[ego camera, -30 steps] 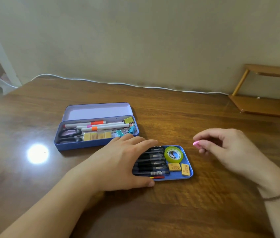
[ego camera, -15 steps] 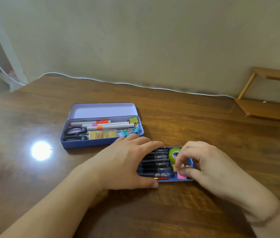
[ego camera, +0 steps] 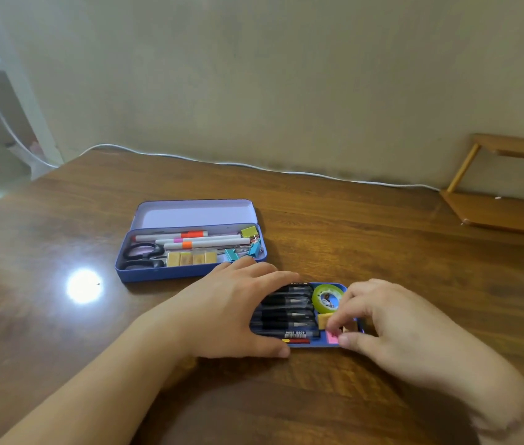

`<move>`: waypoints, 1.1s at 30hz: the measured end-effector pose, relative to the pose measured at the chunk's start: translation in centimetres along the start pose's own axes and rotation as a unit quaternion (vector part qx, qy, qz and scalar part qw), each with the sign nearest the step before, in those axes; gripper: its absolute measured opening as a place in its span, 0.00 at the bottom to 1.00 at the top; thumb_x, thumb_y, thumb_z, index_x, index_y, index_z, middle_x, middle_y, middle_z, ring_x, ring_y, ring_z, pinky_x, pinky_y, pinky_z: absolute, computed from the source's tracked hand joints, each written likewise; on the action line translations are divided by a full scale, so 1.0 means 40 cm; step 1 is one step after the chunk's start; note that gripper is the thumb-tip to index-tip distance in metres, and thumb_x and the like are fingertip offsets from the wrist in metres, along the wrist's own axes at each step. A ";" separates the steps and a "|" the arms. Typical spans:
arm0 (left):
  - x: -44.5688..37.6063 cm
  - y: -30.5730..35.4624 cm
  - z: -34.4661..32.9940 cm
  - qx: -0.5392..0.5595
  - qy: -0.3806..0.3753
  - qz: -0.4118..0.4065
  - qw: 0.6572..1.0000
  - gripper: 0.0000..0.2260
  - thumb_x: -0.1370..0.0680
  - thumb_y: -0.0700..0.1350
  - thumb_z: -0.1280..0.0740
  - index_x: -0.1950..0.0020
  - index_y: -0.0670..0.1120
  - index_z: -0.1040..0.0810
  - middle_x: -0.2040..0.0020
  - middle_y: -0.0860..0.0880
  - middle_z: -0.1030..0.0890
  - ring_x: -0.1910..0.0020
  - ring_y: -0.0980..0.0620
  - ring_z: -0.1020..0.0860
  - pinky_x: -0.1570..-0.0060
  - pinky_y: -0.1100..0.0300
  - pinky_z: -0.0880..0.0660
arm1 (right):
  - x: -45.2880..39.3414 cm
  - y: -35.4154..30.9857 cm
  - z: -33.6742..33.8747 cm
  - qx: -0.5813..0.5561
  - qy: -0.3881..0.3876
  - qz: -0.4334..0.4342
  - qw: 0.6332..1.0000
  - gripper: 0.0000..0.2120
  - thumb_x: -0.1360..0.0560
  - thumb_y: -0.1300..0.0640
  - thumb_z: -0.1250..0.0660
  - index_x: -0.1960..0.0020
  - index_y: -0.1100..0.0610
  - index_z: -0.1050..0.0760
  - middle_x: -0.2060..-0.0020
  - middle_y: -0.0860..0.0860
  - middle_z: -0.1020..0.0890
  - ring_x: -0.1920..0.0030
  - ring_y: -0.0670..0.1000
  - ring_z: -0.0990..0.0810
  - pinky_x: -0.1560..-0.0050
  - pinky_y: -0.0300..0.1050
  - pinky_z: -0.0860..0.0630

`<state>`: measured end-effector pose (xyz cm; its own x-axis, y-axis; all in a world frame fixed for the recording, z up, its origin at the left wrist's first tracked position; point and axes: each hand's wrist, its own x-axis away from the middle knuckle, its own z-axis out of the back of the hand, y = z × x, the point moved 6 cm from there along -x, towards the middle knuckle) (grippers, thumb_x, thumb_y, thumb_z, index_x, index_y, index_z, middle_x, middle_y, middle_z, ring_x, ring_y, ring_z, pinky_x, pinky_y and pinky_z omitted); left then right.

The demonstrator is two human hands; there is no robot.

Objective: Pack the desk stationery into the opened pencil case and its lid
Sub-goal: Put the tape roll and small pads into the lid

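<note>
Brown wooden surface, glare spot nr left edge. Blue metal pencil case w/ hinged lid mid-surface: black-handled scissors, white markers, yellow erasers, coloured binder clips inside. Shallow blue tray nr front edge: black pens, green tape roll, yellow eraser. Left hand flat, grip spread over tray's left end. Right hand at tray's right end, grip pinching small pink eraser in front-right corner.
</note>
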<state>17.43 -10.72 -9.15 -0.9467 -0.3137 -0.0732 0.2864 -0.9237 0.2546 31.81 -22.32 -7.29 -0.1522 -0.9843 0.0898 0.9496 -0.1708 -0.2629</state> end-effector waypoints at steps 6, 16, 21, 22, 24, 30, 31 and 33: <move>0.005 -0.002 -0.002 -0.006 -0.025 -0.003 1.000 0.40 0.31 0.74 0.37 0.24 0.63 0.47 0.29 0.62 0.35 0.30 0.61 0.39 0.28 0.55 0.38 | -0.006 0.011 0.028 -0.057 0.053 0.005 0.997 0.08 0.26 0.46 0.31 0.47 0.41 0.20 0.53 0.37 0.23 0.50 0.38 0.27 0.48 0.43 0.25; 0.011 0.025 0.004 -0.041 -0.030 0.017 0.999 0.39 0.29 0.71 0.36 0.23 0.60 0.46 0.27 0.59 0.36 0.29 0.60 0.40 0.27 0.57 0.40 | 0.040 -0.052 0.003 0.202 -0.018 -0.008 0.979 0.24 0.21 0.37 0.48 0.28 0.44 0.36 0.30 0.47 0.36 0.34 0.53 0.37 0.42 0.52 0.31; 0.018 0.043 0.018 -0.046 -0.061 0.022 0.997 0.39 0.28 0.68 0.35 0.22 0.59 0.47 0.25 0.58 0.38 0.28 0.59 0.40 0.27 0.58 0.38 | 0.046 -0.077 -0.050 0.182 -0.060 -0.023 0.981 0.40 0.26 0.30 0.45 0.22 0.50 0.48 0.23 0.49 0.46 0.27 0.55 0.46 0.35 0.56 0.37; 0.026 0.037 0.026 -0.041 -0.075 0.028 0.996 0.39 0.28 0.67 0.34 0.22 0.60 0.48 0.24 0.59 0.40 0.27 0.60 0.41 0.27 0.61 0.41 | 0.045 -0.072 -0.044 0.147 -0.066 -0.021 0.987 0.43 0.29 0.29 0.42 0.22 0.48 0.51 0.24 0.48 0.46 0.27 0.54 0.46 0.34 0.55 0.37; 0.055 0.015 0.048 -0.035 -0.081 0.049 0.995 0.40 0.29 0.67 0.33 0.22 0.63 0.50 0.23 0.62 0.44 0.25 0.61 0.43 0.28 0.66 0.44 | 0.041 -0.047 -0.016 0.085 -0.051 -0.025 0.995 0.47 0.32 0.28 0.36 0.22 0.42 0.55 0.25 0.45 0.43 0.28 0.50 0.44 0.32 0.52 0.35; 0.130 -0.058 0.060 -0.039 -0.090 0.108 0.989 0.44 0.32 0.71 0.33 0.23 0.66 0.54 0.23 0.62 0.43 0.24 0.60 0.44 0.27 0.61 0.42 | 0.008 0.030 0.007 -0.037 -0.038 -0.044 0.998 0.57 0.40 0.32 0.26 0.26 0.32 0.65 0.24 0.40 0.49 0.25 0.44 0.50 0.27 0.50 0.43; 0.132 -0.061 0.061 -0.027 -0.083 0.109 0.990 0.44 0.32 0.71 0.33 0.24 0.66 0.54 0.23 0.62 0.43 0.24 0.60 0.44 0.27 0.60 0.42 | 0.004 0.033 0.001 -0.061 -0.045 -0.042 0.996 0.57 0.40 0.32 0.26 0.27 0.30 0.64 0.25 0.39 0.47 0.26 0.44 0.48 0.27 0.50 0.43; 0.133 -0.065 0.062 0.001 -0.062 0.108 0.992 0.43 0.33 0.71 0.32 0.24 0.68 0.53 0.23 0.63 0.42 0.25 0.61 0.41 0.27 0.59 0.39 | -0.002 0.032 -0.003 -0.098 -0.054 -0.031 0.993 0.54 0.41 0.33 0.25 0.30 0.25 0.61 0.28 0.37 0.42 0.29 0.44 0.42 0.28 0.50 0.38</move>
<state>11.26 -9.42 -7.80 -0.8743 -0.4744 0.1027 0.4842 -0.8373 0.2539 33.01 -22.47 -7.76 -0.1682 -0.9629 0.2109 0.8665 -0.2465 -0.4341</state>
